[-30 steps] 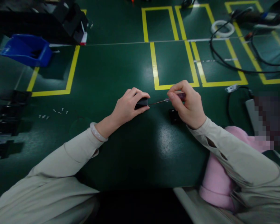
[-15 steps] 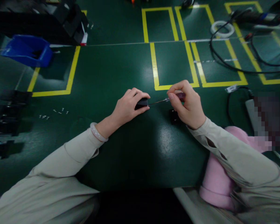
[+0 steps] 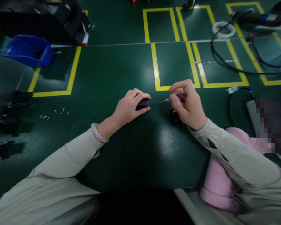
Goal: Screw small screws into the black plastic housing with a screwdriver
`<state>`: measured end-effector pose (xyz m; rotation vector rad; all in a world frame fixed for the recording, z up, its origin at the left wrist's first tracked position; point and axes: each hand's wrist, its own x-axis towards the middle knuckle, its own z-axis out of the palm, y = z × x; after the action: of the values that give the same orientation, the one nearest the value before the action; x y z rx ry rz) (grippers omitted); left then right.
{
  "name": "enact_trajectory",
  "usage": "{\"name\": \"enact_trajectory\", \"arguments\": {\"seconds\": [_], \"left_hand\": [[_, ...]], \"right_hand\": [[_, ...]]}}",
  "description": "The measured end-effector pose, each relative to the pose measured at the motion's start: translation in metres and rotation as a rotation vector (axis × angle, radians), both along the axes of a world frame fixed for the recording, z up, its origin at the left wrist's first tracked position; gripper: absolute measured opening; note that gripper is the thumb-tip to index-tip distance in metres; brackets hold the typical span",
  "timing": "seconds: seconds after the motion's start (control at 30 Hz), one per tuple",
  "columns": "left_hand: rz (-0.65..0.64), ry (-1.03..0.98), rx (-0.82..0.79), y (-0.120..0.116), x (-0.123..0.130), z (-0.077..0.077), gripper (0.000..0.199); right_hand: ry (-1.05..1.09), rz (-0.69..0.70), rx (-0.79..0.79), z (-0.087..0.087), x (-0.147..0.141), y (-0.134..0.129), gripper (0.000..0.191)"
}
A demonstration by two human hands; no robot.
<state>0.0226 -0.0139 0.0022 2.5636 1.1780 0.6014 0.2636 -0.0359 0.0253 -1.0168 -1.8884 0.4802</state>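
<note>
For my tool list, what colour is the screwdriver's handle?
Dark reddish-purple handle, best in the head view.

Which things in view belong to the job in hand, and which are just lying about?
In the job:
screwdriver, in the right hand
black part, in the left hand
probably the small screws and second black piece

Apparently just lying about:
blue bin
white ring
black cable

Green tabletop (image 3: 131, 156): yellow tape outlines (image 3: 156, 67), blue bin (image 3: 46, 57), loose screws (image 3: 60, 113), white ring (image 3: 214, 29), black cable (image 3: 255, 73).
</note>
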Motion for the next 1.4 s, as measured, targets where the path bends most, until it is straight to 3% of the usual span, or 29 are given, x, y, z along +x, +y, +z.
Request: {"name": "enact_trajectory", "arguments": {"seconds": [0.47,1.4], "left_hand": [[-0.002,0.001,-0.004,0.0005,-0.0004,-0.0002,0.032],[0.004,-0.002,-0.023,0.0005,-0.0001,0.0006,0.032]], "right_hand": [[-0.031,-0.005,0.07,0.0013,0.0006,0.001,0.009],[-0.026,-0.006,0.011,0.0029,-0.0007,-0.0005,0.011]]}}
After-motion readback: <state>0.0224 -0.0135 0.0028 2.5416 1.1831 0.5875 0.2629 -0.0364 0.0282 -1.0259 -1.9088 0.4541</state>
